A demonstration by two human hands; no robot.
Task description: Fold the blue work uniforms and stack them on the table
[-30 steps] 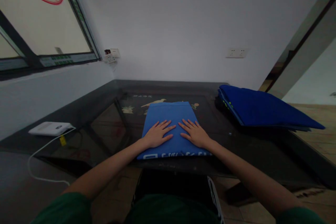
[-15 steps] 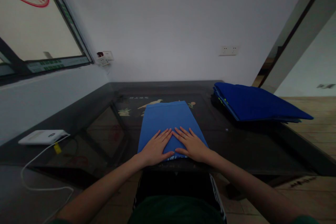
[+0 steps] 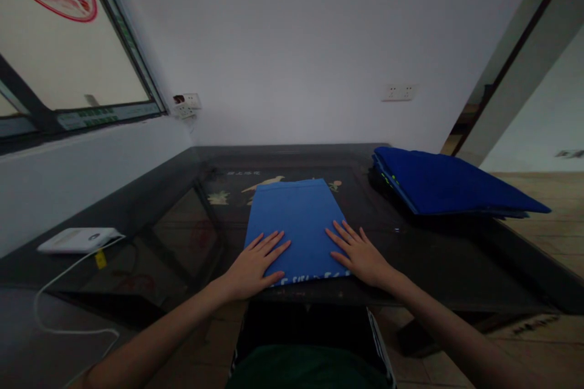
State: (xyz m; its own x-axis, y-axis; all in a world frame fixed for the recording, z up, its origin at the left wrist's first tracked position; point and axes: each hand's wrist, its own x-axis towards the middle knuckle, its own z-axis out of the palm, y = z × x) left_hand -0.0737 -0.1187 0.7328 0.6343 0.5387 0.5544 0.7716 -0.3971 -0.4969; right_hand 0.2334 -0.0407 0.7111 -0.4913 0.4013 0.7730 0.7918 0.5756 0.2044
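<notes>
A folded light-blue cloth (image 3: 298, 219) lies flat on the dark table in front of me, with a white pattern along its near edge. My left hand (image 3: 255, 264) rests flat on its left near corner, fingers spread. On the opposite side, my right hand (image 3: 360, 255) lies flat with fingers apart, its fingertips on the cloth's right edge and its palm over the tabletop. Between the two hands the middle of the cloth shows. Neither hand grips anything.
A stack of dark-blue folded cloth (image 3: 447, 185) sits at the table's right, overhanging its edge. At the left lies a white device (image 3: 79, 239) with a white cable (image 3: 68, 328) hanging off the table (image 3: 438, 261). A wall stands behind.
My hands have slid apart from the middle of the light-blue cloth, the left one leftward and the right one rightward to its edges. More of the white-patterned near edge shows.
</notes>
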